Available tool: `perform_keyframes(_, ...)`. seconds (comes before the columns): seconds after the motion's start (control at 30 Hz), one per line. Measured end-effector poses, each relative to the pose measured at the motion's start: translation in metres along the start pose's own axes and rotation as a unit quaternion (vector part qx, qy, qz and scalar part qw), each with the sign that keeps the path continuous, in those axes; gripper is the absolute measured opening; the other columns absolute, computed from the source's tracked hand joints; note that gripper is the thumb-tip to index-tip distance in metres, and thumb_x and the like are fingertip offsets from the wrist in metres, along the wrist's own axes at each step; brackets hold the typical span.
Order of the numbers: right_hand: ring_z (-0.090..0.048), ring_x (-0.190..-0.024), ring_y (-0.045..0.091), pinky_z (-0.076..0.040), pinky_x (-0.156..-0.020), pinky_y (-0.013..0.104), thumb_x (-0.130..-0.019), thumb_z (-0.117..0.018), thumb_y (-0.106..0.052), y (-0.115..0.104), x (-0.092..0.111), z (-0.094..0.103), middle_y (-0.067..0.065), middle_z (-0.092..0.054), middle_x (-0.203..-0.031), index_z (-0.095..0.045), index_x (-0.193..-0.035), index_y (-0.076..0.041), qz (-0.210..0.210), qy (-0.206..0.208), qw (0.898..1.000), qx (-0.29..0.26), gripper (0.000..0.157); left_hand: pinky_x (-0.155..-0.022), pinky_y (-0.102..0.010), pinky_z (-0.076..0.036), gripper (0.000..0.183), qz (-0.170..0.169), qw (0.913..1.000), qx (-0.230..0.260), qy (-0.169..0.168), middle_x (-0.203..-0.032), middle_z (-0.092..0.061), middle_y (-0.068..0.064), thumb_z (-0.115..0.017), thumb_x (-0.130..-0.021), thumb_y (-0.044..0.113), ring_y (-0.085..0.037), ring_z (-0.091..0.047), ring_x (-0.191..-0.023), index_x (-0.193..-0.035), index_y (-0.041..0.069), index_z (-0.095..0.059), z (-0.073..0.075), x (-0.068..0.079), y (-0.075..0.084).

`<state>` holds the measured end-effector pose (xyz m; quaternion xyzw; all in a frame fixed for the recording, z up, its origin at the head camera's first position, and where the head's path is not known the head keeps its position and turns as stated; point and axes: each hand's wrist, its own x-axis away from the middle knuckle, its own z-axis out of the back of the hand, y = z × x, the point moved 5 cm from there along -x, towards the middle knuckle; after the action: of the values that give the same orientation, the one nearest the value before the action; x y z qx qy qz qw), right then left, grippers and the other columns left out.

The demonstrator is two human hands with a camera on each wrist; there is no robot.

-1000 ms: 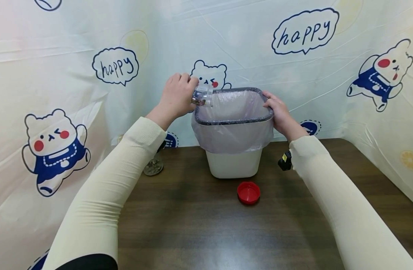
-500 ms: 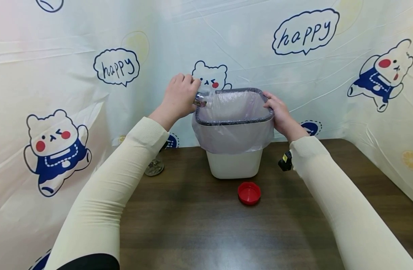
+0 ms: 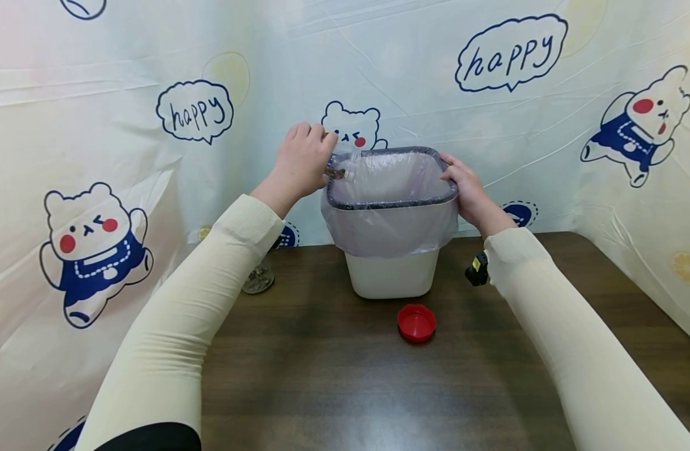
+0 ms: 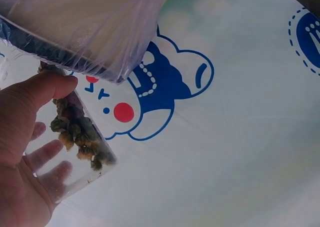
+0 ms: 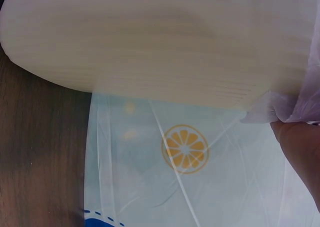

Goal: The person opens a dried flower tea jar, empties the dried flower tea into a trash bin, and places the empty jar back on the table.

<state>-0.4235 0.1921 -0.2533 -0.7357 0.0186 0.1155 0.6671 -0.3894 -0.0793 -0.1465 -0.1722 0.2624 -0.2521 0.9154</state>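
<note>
My left hand holds a clear jar tipped sideways at the left rim of a white trash can. In the left wrist view, fingers wrap the jar and the thumb lies along its side. Brownish-green dried flower buds lie inside it. The jar's mouth reaches over the can's rim, partly hidden by the liner. A translucent plastic bag lines the can and folds over its dark rim. On the opposite side my right hand grips the rim through the bag; the right wrist view shows only part of it.
A red lid lies on the brown wooden table, in front of the can. Behind my left forearm stands a clear glass container, partly hidden. A printed cloth hangs behind the table.
My left hand has shifted slightly right, and the jar has moved farther over the rim, so less of it shows in the head view. The right hand keeps its grip.
</note>
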Motion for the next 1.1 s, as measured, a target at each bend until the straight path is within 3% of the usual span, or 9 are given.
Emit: perform_keyframes(1.1, -0.019, -0.141, 0.018, -0.026, -0.108, 0.030, -0.094, -0.035, -0.008, -0.0007, 0.0010, -0.0010, 0.004, -0.012, -0.161, -0.022, -0.155, -0.014, -0.003, -0.004, 1.000, -0.009, 0.063, -0.097, -0.045, -0.036, 0.061, -0.010, 0.9998, -0.017, 0.002, -0.120, -0.053, -0.022, -0.076, -0.080, 0.023, -0.037, -0.044, -0.105, -0.129, -0.001, -0.049, 0.0036, -0.0014, 0.0021)
